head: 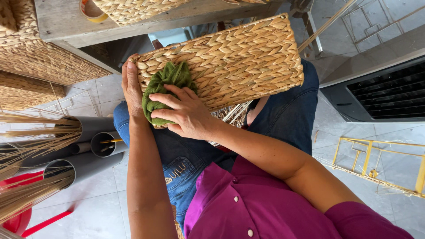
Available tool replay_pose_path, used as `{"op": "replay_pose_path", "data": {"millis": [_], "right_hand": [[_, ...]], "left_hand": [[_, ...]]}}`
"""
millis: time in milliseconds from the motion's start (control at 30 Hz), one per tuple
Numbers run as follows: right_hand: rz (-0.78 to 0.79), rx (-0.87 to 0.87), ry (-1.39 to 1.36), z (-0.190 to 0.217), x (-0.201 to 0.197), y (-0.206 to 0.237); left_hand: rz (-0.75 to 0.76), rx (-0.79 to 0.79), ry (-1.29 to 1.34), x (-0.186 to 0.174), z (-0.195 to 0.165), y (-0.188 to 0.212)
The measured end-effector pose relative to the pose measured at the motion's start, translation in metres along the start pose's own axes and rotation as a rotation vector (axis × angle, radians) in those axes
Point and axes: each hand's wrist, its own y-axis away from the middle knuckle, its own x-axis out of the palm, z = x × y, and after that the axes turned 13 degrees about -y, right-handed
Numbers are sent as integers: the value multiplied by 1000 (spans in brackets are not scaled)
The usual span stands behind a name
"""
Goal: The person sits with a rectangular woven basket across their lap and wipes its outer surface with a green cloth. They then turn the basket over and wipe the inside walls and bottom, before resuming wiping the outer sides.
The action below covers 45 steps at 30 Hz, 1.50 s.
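One woven basket (239, 57), rectangular and straw-coloured, lies tilted across the person's lap, its far edge towards the wooden desk (66, 22). One green cloth (166, 86), bunched, sits on the basket's near-left corner. The right hand (186, 113) rests on the cloth, its fingers (166, 99) curled and pressing it against the weave. The left hand (131, 86) clasps the basket's left short edge, its fingers closed round the far side and mostly hidden. On the desk: one roll of tape (92, 11) and part of a second basket (133, 9). On the tiled floor at left lie three grey tubes (95, 146), two holding bundles of straw stalks. One yellow metal frame (380, 166) lies at right.
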Motion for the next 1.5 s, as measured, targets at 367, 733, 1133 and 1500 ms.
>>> {"op": "replay_pose_path", "data": {"millis": [367,733,1133,1500], "right_hand": [[-16,-51,70,-20,-9,9],[-244,236,463,-101,-168,107],[-366,87,74,-50,-29,2],[31,-99,181,-48,-31,-14]], "left_hand": [[-23,-29,-22,4,-7,6],[16,31,-80,5,-9,18],[30,67,-27,-1,6,15],[33,58,-132,-11,-1,11]]}}
